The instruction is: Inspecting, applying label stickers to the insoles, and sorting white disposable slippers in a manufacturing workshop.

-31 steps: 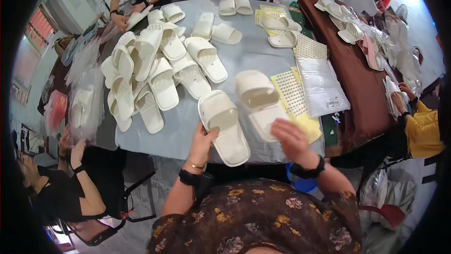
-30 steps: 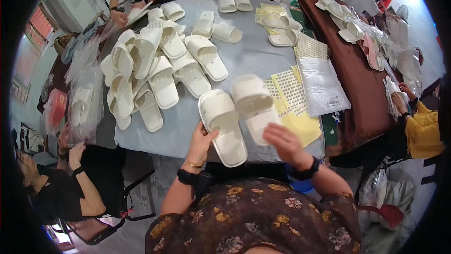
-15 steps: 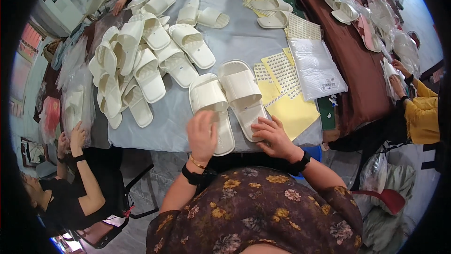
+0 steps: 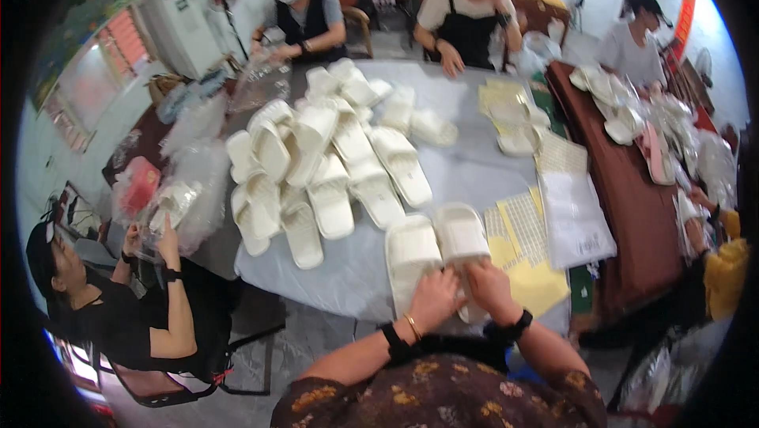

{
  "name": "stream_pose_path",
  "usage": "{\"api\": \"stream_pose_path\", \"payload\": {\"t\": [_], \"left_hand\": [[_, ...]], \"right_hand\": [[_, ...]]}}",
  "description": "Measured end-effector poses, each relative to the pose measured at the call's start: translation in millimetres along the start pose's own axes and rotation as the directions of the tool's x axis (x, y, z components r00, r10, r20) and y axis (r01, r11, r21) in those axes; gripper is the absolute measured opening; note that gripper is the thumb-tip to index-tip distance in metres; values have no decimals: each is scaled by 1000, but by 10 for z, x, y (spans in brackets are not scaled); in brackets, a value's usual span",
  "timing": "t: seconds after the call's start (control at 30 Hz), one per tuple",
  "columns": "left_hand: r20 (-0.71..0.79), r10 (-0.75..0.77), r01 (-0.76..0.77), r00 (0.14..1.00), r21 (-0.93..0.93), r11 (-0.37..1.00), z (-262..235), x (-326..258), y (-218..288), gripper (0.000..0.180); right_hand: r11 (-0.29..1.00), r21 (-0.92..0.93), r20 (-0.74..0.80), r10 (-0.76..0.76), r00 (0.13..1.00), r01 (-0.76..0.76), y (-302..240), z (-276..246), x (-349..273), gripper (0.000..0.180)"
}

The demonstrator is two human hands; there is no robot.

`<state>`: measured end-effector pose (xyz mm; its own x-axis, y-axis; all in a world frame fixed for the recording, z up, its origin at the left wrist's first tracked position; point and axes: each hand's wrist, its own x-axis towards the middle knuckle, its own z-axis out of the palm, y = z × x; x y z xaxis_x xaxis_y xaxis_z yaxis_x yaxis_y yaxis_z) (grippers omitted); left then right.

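Two cream slippers lie side by side at the front of the grey-covered table (image 4: 316,289), the left slipper (image 4: 413,250) and the right slipper (image 4: 461,232), toes toward me. My left hand (image 4: 435,299) reaches over the left slipper's footbed toward the right one, its fingers bent together. My right hand (image 4: 490,291) is over the right slipper's footbed, fingers curled down just below the strap. The fingertips of both hands nearly meet there. Blur and the hands themselves hide whatever small thing may be between the fingers.
A heap of cream slippers (image 4: 328,167) lies to the left. Yellow sticker sheets (image 4: 526,230) and a white plastic packet (image 4: 575,222) lie to the right. A brown-covered table (image 4: 632,214) stands beyond. A person (image 4: 103,293) at left handles a slipper; others sit around.
The view has tilted up, bringing more of the room and people into sight. My hands have moved together and forward, with fingers now bent over the right slipper just below its strap.
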<state>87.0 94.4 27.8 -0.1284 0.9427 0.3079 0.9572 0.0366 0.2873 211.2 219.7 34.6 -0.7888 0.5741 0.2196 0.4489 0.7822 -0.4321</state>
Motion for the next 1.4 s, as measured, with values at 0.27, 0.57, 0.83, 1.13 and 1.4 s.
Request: {"api": "stream_pose_path", "payload": {"t": [0.27, 0.57, 0.83, 1.13, 1.4], "left_hand": [[13, 41, -38, 999, -168, 985, 100, 1, -65, 63], [-22, 71, -73, 997, -92, 993, 155, -3, -167, 31], [-154, 22, -33, 988, -68, 997, 40, 61, -252, 23], [-213, 20, -32, 977, -55, 998, 118, -132, -119, 32], [-143, -4, -8, 990, -83, 997, 60, -85, -80, 34]], "right_hand": [[1000, -20, -58, 10, 998, -11, 16, 134, -36, 7], [997, 44, -149, 67, 987, -61, -93, 147, 39, 9], [995, -16, -51, 95, 994, -96, 10, 187, 215, 13], [996, 12, 1, 91, 996, -91, 48, 261, -9, 12], [994, 47, -36, 98, 994, -97, 86, 217, -63, 12]]}}
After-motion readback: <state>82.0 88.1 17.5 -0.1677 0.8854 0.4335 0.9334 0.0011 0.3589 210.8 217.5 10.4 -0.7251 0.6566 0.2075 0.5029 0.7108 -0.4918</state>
